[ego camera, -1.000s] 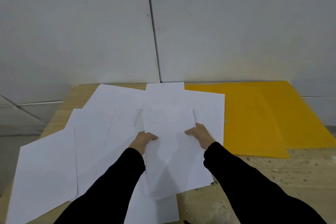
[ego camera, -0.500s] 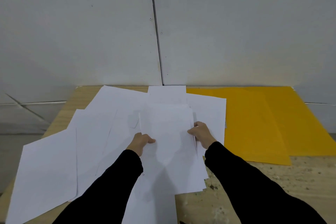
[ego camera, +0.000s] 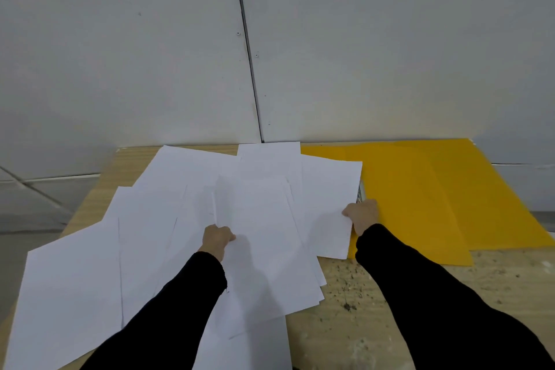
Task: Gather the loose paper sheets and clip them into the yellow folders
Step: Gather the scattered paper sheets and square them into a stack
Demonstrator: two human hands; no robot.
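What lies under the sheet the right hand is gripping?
The yellow folder shows past the right edge of the sheet, with a metal clip peeking out there, so it likely runs underneath. Anything else beneath is covered.

A speckled wooden table (ego camera: 390,303) carries overlapping white paper sheets (ego camera: 75,279) on its left and yellow folders (ego camera: 420,204) at its far right.
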